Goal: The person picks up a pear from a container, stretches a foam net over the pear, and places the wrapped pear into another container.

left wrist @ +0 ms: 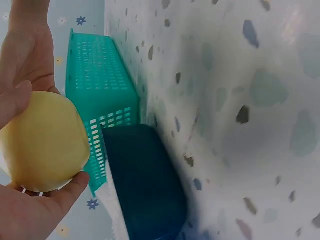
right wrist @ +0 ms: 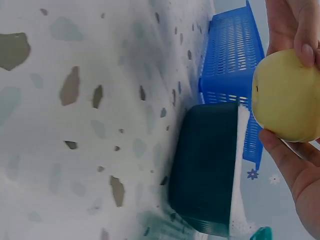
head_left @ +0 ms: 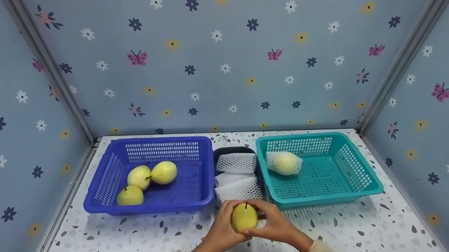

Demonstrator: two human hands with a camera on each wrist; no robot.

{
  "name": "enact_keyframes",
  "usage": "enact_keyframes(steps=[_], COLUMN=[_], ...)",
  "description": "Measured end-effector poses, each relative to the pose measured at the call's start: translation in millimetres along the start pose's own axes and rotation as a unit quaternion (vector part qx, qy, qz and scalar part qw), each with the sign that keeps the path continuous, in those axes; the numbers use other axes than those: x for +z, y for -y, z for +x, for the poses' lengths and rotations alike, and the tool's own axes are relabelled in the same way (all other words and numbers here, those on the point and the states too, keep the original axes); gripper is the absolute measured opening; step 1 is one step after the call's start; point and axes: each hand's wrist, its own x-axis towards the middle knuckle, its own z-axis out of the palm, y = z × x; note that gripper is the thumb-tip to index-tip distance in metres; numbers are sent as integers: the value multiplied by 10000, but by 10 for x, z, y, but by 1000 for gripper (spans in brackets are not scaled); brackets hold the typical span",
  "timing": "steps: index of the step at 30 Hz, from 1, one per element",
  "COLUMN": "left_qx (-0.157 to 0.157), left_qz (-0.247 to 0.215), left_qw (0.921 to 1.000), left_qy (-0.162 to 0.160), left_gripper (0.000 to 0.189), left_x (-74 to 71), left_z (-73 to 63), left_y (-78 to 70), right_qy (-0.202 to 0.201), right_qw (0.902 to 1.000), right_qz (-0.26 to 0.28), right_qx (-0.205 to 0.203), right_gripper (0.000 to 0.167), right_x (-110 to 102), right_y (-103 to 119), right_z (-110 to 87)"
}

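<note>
A yellow pear point(head_left: 244, 218) with a dark stem is held between both hands above the front of the table. My left hand point(head_left: 220, 230) curls round its left side, and my right hand point(head_left: 275, 226) grips it from the right, thumbs close together at the bottom. In the left wrist view the pear point(left wrist: 47, 142) shows its smooth, bare skin. Just behind the hands stands a dark container point(head_left: 232, 149) with several white foam net sleeves point(head_left: 238, 188); its front is partly hidden by the hands.
A blue basket point(head_left: 154, 210) on the left has 3 bare pears point(head_left: 164, 173) in its left part. To the right, a teal basket point(head_left: 325, 197) holds one pear in a white foam net point(head_left: 284, 163). Patterned panels point(head_left: 217, 59) enclose the speckled table point(head_left: 136, 246) at the back and sides.
</note>
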Motion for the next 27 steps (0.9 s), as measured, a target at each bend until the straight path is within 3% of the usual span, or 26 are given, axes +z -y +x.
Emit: enact_keyframes(steps=[9,22,27], left_qx=[-93,364,179], left_qz=[65,454,388], left_qw=[9999,9983,9990], left_qy=[28,-57,116], left_gripper=[71,67,66], left_x=[103,224,254], left_z=[-85,-153,-209], left_y=[164,410,473], right_qy=[229,664,765], right_qw=[9996,9977,9967], right_qz=[-146,-151,-269], right_qx=[-85,58,65], right_gripper=[67,74,72], right_x=[92,148,182], right_y=[-212,-449,-496], right_z=[-52,-110,-154])
